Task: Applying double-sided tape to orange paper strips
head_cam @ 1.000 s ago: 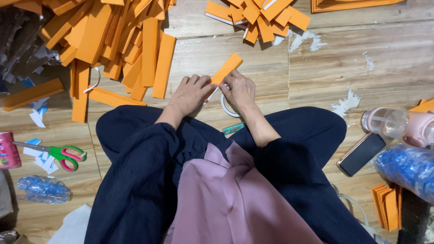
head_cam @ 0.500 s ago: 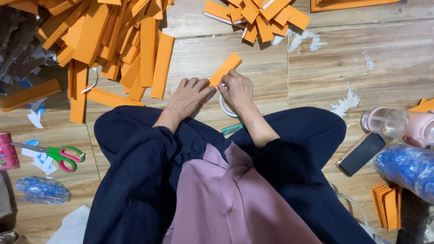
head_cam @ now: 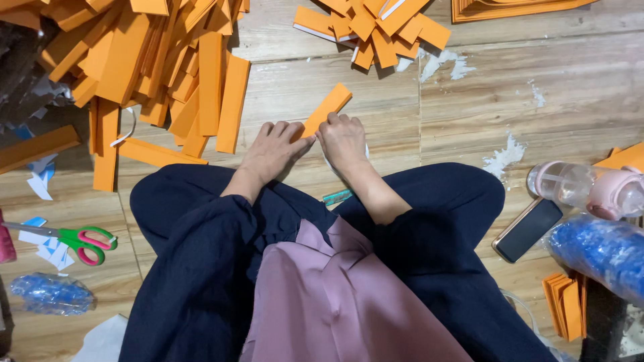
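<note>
Seated cross-legged on wood floor (head_cam: 577, 94); landmark for all places: the held strip (head_cam: 327, 109), lying flat on the floor just ahead of the knees.

Big pile (head_cam: 154, 74) of orange strips up-left of the strip, loosely fanned, many dozens. Smaller pile (head_cam: 372, 25) above it, a few pieces showing white backing. Short stack (head_cam: 567, 305) of orange pieces far down-right, near the blue bag (head_cam: 600, 248). Bottle (head_cam: 590, 188) and phone (head_cam: 526, 229) right of the strip, well apart. Scissors (head_cam: 84, 240) far down-left among white-blue paper scraps (head_cam: 43, 245). More white scraps (head_cam: 506, 155) to the right.

Left hand (head_cam: 272, 151) pressing the strip's near end, fingers flat and closed onto it. Right hand (head_cam: 342, 137) touching the same end, fingertips pinched at its edge; whether a backing layer is being lifted cannot be told.

Judged progress: one strip in work. Which pile holds finished pieces cannot be told for sure; the white-backed small pile may differ from the large one. Scattered scraps suggest a good share already handled, with plenty of strips possibly left.
</note>
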